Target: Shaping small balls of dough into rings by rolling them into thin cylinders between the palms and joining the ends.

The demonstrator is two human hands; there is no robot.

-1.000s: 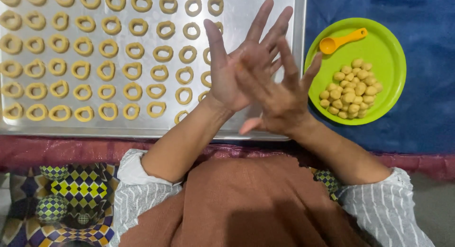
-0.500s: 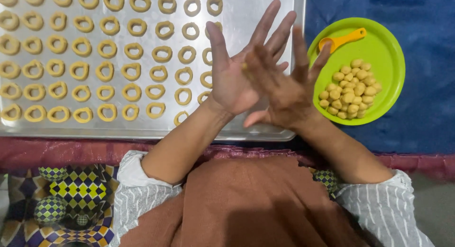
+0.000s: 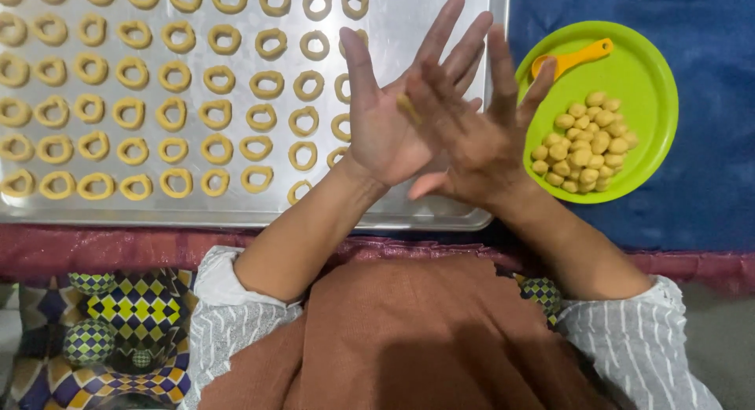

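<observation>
My left hand (image 3: 377, 131) is held palm up over the right end of a metal baking tray (image 3: 409, 16). My right hand (image 3: 484, 138) lies flat across it, fingers spread. Between the two palms sits a thin piece of yellow dough (image 3: 407, 107), of which only a small end shows. The tray carries rows of several dough rings (image 3: 220, 115). To the right, a green plate (image 3: 653, 87) holds a pile of small dough balls (image 3: 582, 146) and an orange measuring spoon (image 3: 570, 60).
The tray and plate rest on a blue cloth (image 3: 708, 213) with a dark red edge (image 3: 102, 249). A patterned cushion (image 3: 118, 323) lies at the lower left beside my brown apron (image 3: 409, 339).
My right hand has slid forward and to the right across my left palm, with the dough between them. The tray and plate have not moved.
</observation>
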